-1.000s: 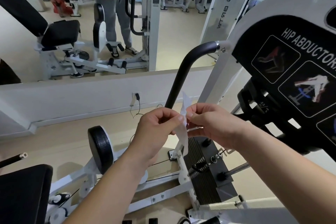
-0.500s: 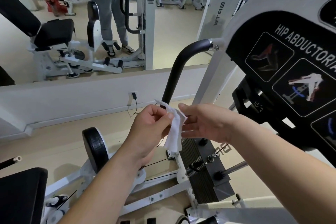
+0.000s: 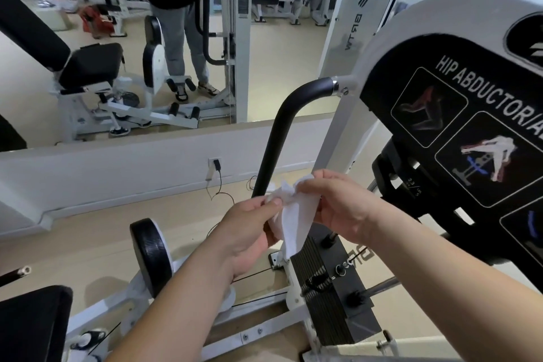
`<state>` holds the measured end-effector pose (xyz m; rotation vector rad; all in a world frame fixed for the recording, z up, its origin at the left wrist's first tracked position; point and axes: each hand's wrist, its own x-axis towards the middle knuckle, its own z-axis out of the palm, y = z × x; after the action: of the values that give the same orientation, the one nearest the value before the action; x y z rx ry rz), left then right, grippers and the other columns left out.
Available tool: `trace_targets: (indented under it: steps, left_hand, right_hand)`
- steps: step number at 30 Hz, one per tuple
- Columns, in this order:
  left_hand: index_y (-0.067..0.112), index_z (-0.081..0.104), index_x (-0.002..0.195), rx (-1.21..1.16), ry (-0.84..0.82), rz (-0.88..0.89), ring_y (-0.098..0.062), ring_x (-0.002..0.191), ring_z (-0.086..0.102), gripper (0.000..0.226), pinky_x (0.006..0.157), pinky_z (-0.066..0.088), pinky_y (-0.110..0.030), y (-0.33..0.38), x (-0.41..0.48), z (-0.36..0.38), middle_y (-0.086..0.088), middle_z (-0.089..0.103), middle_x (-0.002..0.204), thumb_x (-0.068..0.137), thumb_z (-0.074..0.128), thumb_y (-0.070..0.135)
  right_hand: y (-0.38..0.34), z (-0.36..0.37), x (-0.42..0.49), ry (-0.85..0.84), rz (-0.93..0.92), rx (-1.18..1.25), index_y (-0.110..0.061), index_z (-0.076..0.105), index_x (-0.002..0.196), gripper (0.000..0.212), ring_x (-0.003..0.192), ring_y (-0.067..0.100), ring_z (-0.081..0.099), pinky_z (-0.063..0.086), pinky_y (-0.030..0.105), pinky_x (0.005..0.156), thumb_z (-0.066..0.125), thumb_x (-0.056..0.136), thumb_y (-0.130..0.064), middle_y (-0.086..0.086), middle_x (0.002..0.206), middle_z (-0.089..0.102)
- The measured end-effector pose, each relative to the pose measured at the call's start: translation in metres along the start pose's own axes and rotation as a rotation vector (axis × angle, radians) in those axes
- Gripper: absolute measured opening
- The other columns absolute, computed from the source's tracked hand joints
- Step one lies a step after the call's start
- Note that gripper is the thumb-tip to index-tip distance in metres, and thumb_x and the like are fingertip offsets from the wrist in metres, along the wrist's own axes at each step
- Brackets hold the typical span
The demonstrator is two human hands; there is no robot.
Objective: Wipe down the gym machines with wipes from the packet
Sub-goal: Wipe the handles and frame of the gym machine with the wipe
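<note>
- While pinched between both hands, white wipe (image 3: 295, 228) hangs crumpled at its top, in front of black handle bar (image 3: 277, 132).
- Left hand (image 3: 246, 232): thumb and fingers pinch upper left part.
- Right hand (image 3: 343, 209): fingertips pinch upper right edge.
- Weight stack (image 3: 326, 297) lies below.

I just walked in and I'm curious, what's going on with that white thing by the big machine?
A person holds a white wipe up, the left hand and the right hand each pinching its bunched top. It hangs in front of the hip abductor machine, near the black handle, not yet wiping anything.
</note>
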<state>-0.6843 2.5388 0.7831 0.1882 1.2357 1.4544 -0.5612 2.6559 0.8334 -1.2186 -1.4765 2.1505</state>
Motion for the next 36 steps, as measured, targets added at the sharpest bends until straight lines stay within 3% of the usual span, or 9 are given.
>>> trace_targets:
  steps: [5, 10, 15, 17, 21, 24, 27, 32, 36]
  left_hand:
    - [0.004, 0.064, 0.106, -0.100, 0.025, -0.028, -0.027, 0.078, 0.067, 0.014, 0.075, 0.056, -0.040, 0.011, 0.014, 0.003, -0.020, 0.069, 0.098, 0.101, 0.052, 0.000]
    - [0.001, 0.063, 0.114, -0.102, 0.070, 0.047, -0.028, 0.092, 0.065, 0.017, 0.079, 0.056, -0.038, 0.024, 0.023, 0.009, -0.021, 0.071, 0.106, 0.102, 0.052, 0.001]
    - [0.011, 0.070, 0.107, 0.019, 0.149, 0.154, -0.026, 0.096, 0.068, 0.012, 0.101, 0.052, -0.049, 0.023, 0.030, 0.022, -0.017, 0.075, 0.108, 0.103, 0.061, 0.019]
    - [0.012, 0.069, 0.107, 0.060, 0.117, 0.184, -0.027, 0.096, 0.066, 0.011, 0.097, 0.053, -0.048, 0.024, 0.030, 0.026, -0.016, 0.075, 0.105, 0.102, 0.062, 0.019]
    - [0.010, 0.066, 0.110, 0.110, 0.010, 0.206, -0.031, 0.104, 0.071, 0.016, 0.092, 0.056, -0.047, 0.028, 0.029, 0.029, -0.015, 0.077, 0.108, 0.106, 0.055, 0.021]
    - [0.007, 0.066, 0.115, 0.145, -0.041, 0.198, -0.030, 0.098, 0.074, 0.022, 0.075, 0.059, -0.039, 0.033, 0.029, 0.028, -0.017, 0.076, 0.109, 0.108, 0.048, 0.018]
    - [0.000, 0.065, 0.119, 0.047, -0.063, 0.148, -0.029, 0.094, 0.072, 0.028, 0.074, 0.059, -0.037, 0.037, 0.027, 0.023, -0.024, 0.074, 0.113, 0.104, 0.045, 0.012]
    - [0.002, 0.064, 0.120, 0.060, 0.017, 0.178, -0.039, 0.111, 0.069, 0.038, 0.099, 0.052, -0.064, 0.032, 0.033, 0.016, -0.024, 0.072, 0.119, 0.096, 0.049, 0.027]
    - [0.011, 0.070, 0.117, 0.174, -0.028, 0.196, -0.032, 0.106, 0.073, 0.037, 0.097, 0.057, -0.051, 0.029, 0.033, 0.023, -0.014, 0.076, 0.111, 0.095, 0.069, 0.040]
  right_hand:
    - [-0.007, -0.017, 0.006, 0.006, 0.030, 0.009, -0.020, 0.045, 0.072, 0.039, 0.083, 0.031, 0.064, 0.057, 0.036, 0.066, 0.062, 0.093, 0.008, 0.012, 0.087, 0.061]
    - [-0.012, -0.028, 0.013, 0.040, 0.043, -0.096, -0.012, 0.057, 0.090, 0.021, 0.073, 0.028, 0.067, 0.059, 0.047, 0.081, 0.066, 0.091, 0.008, 0.013, 0.083, 0.067]
    - [-0.012, -0.020, 0.018, 0.350, -0.174, -0.514, -0.007, 0.068, 0.085, 0.019, 0.060, 0.017, 0.059, 0.052, 0.027, 0.053, 0.086, 0.078, -0.012, 0.009, 0.075, 0.067]
    - [-0.018, -0.015, 0.017, 0.285, -0.177, -0.433, -0.007, 0.069, 0.083, 0.023, 0.060, 0.018, 0.058, 0.050, 0.029, 0.054, 0.082, 0.086, -0.026, 0.008, 0.070, 0.064]
    - [-0.028, -0.008, 0.014, -0.001, 0.014, -0.335, 0.003, 0.073, 0.108, 0.050, 0.074, 0.019, 0.071, 0.056, 0.027, 0.063, 0.074, 0.093, -0.045, 0.008, 0.087, 0.074]
    - [-0.022, -0.009, 0.019, -0.032, 0.046, -0.305, -0.002, 0.073, 0.115, 0.047, 0.081, 0.020, 0.074, 0.055, 0.026, 0.065, 0.076, 0.091, -0.042, 0.015, 0.100, 0.078]
    - [-0.015, -0.013, 0.021, -0.050, -0.004, -0.269, -0.008, 0.072, 0.119, 0.035, 0.086, 0.020, 0.073, 0.056, 0.027, 0.067, 0.079, 0.090, -0.026, 0.017, 0.111, 0.076]
    - [-0.012, -0.020, 0.027, 0.133, -0.132, -0.411, -0.011, 0.078, 0.096, 0.010, 0.078, 0.023, 0.073, 0.061, 0.044, 0.076, 0.080, 0.087, -0.016, 0.015, 0.095, 0.078]
    - [-0.015, -0.015, 0.023, 0.157, -0.196, -0.626, -0.016, 0.080, 0.081, 0.017, 0.061, 0.009, 0.062, 0.051, 0.026, 0.058, 0.066, 0.090, -0.018, 0.005, 0.072, 0.074]
